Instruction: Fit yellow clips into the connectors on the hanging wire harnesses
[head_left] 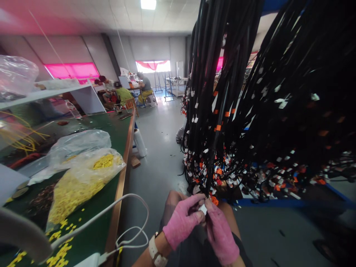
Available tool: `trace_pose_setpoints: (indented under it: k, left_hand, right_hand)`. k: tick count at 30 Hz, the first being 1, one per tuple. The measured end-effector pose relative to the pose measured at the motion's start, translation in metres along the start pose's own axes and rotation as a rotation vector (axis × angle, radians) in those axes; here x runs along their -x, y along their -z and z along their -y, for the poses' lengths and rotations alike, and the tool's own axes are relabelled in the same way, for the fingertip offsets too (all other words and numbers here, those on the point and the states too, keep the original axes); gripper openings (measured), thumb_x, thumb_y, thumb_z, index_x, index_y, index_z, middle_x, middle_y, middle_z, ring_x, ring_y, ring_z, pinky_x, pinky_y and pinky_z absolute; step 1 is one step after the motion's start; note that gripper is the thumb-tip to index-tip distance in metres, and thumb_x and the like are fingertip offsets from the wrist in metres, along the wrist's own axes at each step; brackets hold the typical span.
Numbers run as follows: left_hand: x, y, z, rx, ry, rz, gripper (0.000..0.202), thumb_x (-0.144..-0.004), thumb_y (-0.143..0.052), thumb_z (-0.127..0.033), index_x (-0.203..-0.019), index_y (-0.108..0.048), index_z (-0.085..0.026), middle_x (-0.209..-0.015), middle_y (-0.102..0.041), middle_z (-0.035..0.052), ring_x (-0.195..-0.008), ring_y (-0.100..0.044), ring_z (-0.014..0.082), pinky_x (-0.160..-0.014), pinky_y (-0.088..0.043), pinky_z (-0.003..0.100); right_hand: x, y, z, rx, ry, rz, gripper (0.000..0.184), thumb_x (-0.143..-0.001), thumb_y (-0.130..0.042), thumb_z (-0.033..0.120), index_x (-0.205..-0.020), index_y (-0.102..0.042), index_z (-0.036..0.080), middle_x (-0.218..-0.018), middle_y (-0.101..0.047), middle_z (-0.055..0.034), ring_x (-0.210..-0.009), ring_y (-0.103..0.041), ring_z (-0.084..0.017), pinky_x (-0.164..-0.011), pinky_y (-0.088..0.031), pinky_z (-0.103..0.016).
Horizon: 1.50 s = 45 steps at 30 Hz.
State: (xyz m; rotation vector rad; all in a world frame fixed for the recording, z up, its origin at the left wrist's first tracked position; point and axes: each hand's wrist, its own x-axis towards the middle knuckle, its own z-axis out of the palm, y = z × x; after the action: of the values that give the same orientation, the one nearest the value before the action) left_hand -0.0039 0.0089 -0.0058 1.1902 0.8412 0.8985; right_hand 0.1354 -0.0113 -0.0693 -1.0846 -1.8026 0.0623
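Both my hands wear pink fingerless gloves and meet low in the middle of the view, over my lap. My left hand [183,218] and my right hand [219,231] pinch together on a small white connector [203,208] at the end of a black cable [215,148]. That cable hangs down from a dense bundle of black cables [230,92] with white and orange end pieces. A watch sits on my left wrist.
A green worktable [122,133] on the left carries plastic bags of small yellow parts [80,181], loose yellow pieces and a white cord [122,218]. More hanging cables [300,104] fill the right. Seated people [124,94] work at the far end of the grey floor.
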Motion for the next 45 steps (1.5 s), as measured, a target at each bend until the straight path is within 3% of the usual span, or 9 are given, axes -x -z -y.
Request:
trace_pose_setpoints:
  k: [3,9,14,18,26,30,36,42,45]
  left_hand:
    - [0.004,-0.003,-0.003,-0.067,-0.031,-0.011,0.042,-0.066,-0.05,-0.006,-0.106,-0.06,-0.013,-0.075,-0.054,0.0006,-0.065,-0.047,0.0112,-0.06,-0.041,0.021]
    - [0.005,-0.004,-0.001,-0.114,-0.085,-0.086,0.025,-0.066,-0.052,-0.008,-0.088,-0.063,-0.014,-0.067,-0.052,-0.0007,-0.062,-0.048,0.0109,-0.058,-0.043,0.02]
    - [0.0,-0.002,0.012,0.042,-0.066,-0.005,0.013,-0.069,-0.06,-0.015,-0.081,-0.059,-0.013,-0.063,-0.05,-0.002,-0.051,-0.052,0.0104,-0.053,-0.045,0.023]
    - [0.0,0.001,0.014,0.076,-0.062,0.043,0.019,-0.076,-0.06,-0.026,-0.089,-0.061,-0.013,-0.06,-0.052,-0.0012,-0.052,-0.053,0.0117,-0.054,-0.045,0.024]
    - [-0.006,0.012,0.017,-0.145,-0.039,-0.123,0.033,-0.081,-0.053,-0.032,-0.102,-0.068,-0.012,-0.092,-0.067,0.0089,-0.085,-0.058,0.019,-0.079,-0.045,0.028]
    - [-0.011,0.014,0.023,-0.177,-0.012,-0.126,0.03,-0.078,-0.051,-0.025,-0.099,-0.069,-0.013,-0.093,-0.068,0.0083,-0.085,-0.059,0.0196,-0.077,-0.046,0.029]
    - [-0.048,0.022,0.034,-0.275,0.019,-0.355,0.03,-0.077,-0.051,-0.029,-0.094,-0.068,-0.012,-0.095,-0.068,0.0101,-0.089,-0.059,0.0214,-0.081,-0.045,0.03]
    - [-0.111,0.007,0.03,-0.387,-0.084,-0.262,0.048,-0.081,-0.048,-0.046,-0.12,-0.054,-0.018,-0.116,-0.06,0.0085,-0.106,-0.053,0.0209,-0.094,-0.039,0.031]
    - [-0.136,-0.006,0.022,-0.448,-0.091,-0.201,0.061,-0.078,-0.05,-0.055,-0.127,-0.047,-0.019,-0.115,-0.06,0.0103,-0.107,-0.054,0.024,-0.095,-0.039,0.035]
  right_hand:
    - [-0.012,0.007,0.007,-0.053,-0.049,0.044,0.037,-0.085,-0.039,0.023,-0.118,-0.055,0.026,-0.096,-0.068,-0.01,-0.088,-0.064,-0.026,-0.074,-0.054,-0.037]
    - [-0.03,0.016,0.023,-0.302,-0.317,0.098,0.031,-0.086,-0.04,0.036,-0.099,-0.065,0.024,-0.075,-0.067,-0.0079,-0.076,-0.062,-0.025,-0.068,-0.052,-0.034]
    - [-0.038,0.017,0.029,-0.549,-0.55,0.174,0.032,-0.082,-0.046,0.044,-0.084,-0.068,0.021,-0.06,-0.061,-0.0045,-0.064,-0.058,-0.021,-0.062,-0.049,-0.032]
    - [-0.043,0.019,0.036,-0.722,-0.771,0.152,0.031,-0.077,-0.053,0.049,-0.077,-0.067,0.021,-0.054,-0.057,-0.0018,-0.052,-0.051,-0.017,-0.05,-0.045,-0.028]
    - [-0.045,0.015,0.045,-1.148,-1.348,0.01,0.036,-0.065,-0.067,0.052,-0.068,-0.057,0.018,-0.05,-0.048,0.0051,-0.037,-0.034,-0.003,-0.034,-0.027,-0.015]
    - [-0.038,0.01,0.039,-1.103,-1.323,0.032,0.041,-0.066,-0.063,0.057,-0.073,-0.056,0.017,-0.05,-0.048,0.0061,-0.037,-0.035,-0.001,-0.035,-0.025,-0.013]
    - [-0.03,0.019,0.024,-0.753,-1.213,0.04,0.045,-0.075,-0.047,0.061,-0.065,-0.052,0.018,-0.048,-0.051,0.0038,-0.037,-0.038,-0.005,-0.036,-0.026,-0.016]
    - [-0.025,0.035,0.013,-0.586,-1.051,0.127,0.045,-0.078,-0.045,0.058,-0.056,-0.048,0.019,-0.048,-0.047,0.0028,-0.042,-0.042,-0.01,-0.041,-0.032,-0.022]
    - [-0.024,0.044,0.007,-0.534,-0.961,0.221,0.045,-0.082,-0.04,0.055,-0.055,-0.048,0.019,-0.048,-0.044,0.0029,-0.044,-0.041,-0.011,-0.044,-0.032,-0.023]
